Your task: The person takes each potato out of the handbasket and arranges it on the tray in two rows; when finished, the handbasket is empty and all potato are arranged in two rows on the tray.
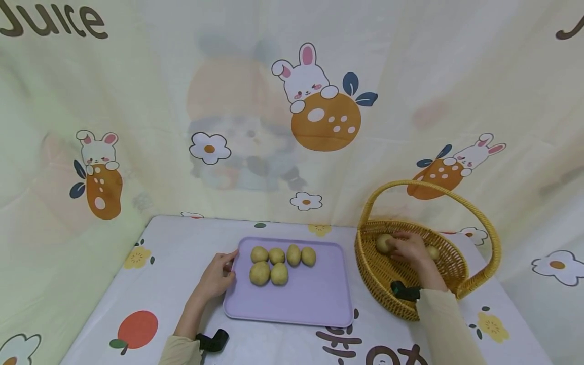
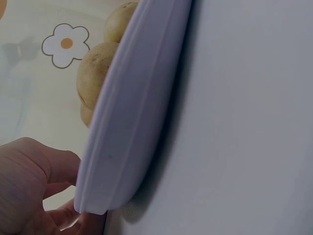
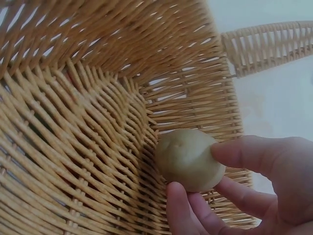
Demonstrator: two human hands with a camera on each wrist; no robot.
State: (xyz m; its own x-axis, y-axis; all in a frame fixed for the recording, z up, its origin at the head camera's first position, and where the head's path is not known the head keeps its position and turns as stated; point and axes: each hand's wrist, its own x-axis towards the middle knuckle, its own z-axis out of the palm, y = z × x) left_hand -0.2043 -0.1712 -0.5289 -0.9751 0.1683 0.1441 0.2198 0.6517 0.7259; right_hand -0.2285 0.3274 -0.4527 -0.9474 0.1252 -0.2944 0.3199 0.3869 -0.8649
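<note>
Inside the wicker basket [image 1: 378, 284], my right hand [image 1: 410, 249] holds a potato [image 3: 188, 159] between thumb and fingers, close to the woven wall. Another potato [image 1: 433, 252] shows partly behind that hand in the head view. My left hand [image 1: 219, 276] grips the left rim of the lilac tray [image 1: 315, 304], with the thumb [image 2: 61, 166] at the upper edge and other fingers lower at its corner. Several potatoes [image 1: 259, 274] lie on the tray in two rows, toward its back left.
The basket's tall arched handle [image 1: 490, 238] rises over the right side of the table. A patterned cloth [image 1: 182, 243] covers the tabletop, and a printed curtain [image 1: 255, 192] hangs behind it. Each wrist carries a small black camera [image 1: 213, 340].
</note>
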